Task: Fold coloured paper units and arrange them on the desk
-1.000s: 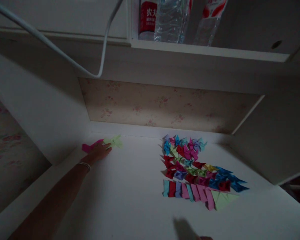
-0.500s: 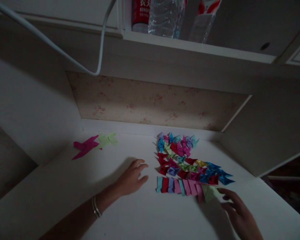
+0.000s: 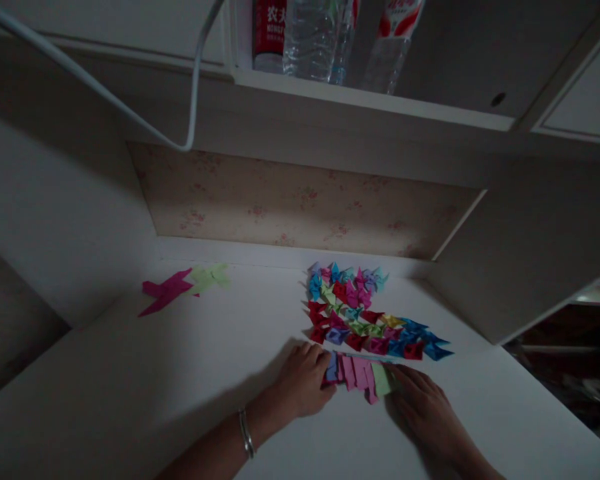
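Note:
In the head view a row of folded paper pieces, mostly pink with a blue one to the left, lies on the white desk between my hands. My left hand is closed over the row's left end and hides the pieces there. At the other end my right hand is closed against a pale green paper piece, its fingertips partly hidden. Just beyond the row lie several lines of colourful origami figures in red, blue, green, pink and yellow.
A magenta origami piece and a light green one lie at the desk's far left. Above, a shelf holds plastic bottles. A white cable-like tube hangs at upper left. Side panels border the desk.
My left hand has moved right onto the row's left end. My right hand has come left against the green piece, and the row looks shorter and pushed together. The view has shifted slightly.

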